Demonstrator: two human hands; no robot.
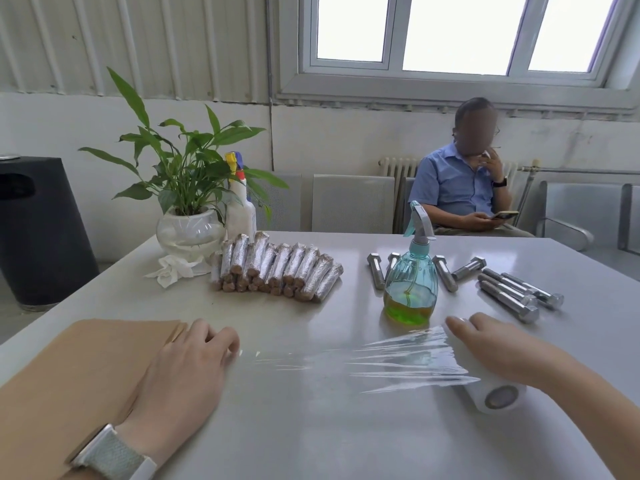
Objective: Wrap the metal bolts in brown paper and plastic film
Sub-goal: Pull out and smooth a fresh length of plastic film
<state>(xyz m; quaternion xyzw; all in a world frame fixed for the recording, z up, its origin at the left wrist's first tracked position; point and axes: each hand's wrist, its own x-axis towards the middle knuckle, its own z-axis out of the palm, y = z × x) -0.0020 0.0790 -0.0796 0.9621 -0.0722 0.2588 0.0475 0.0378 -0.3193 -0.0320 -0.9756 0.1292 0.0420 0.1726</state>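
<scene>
My left hand [187, 368] pins the film [381, 362] flat on the worktop [311, 445] while my right hand [491, 348] grips the roll [498, 398], stretching a sheet for wrapping.

My worktop [311, 427] is pale grey. Everything else I place from the blue spray bottle [411, 271], which stands upright right of centre with green liquid in its base. Far to its left sits a round glass bowl [188, 232] holding a leafy plant [187, 161]. A crumpled tissue [171, 270] lies touching that bowl's front. Just right of the bowl stands a white bottle [241, 211] with a yellow and red top. Behind the spray bottle, beyond the worktop's far edge, a person in a blue shirt [457, 188] sits holding a phone [505, 214]. A radiator [398, 169] hangs behind that person, under a window [460, 32]. Far left, on the floor, is a black bin [38, 230].
</scene>
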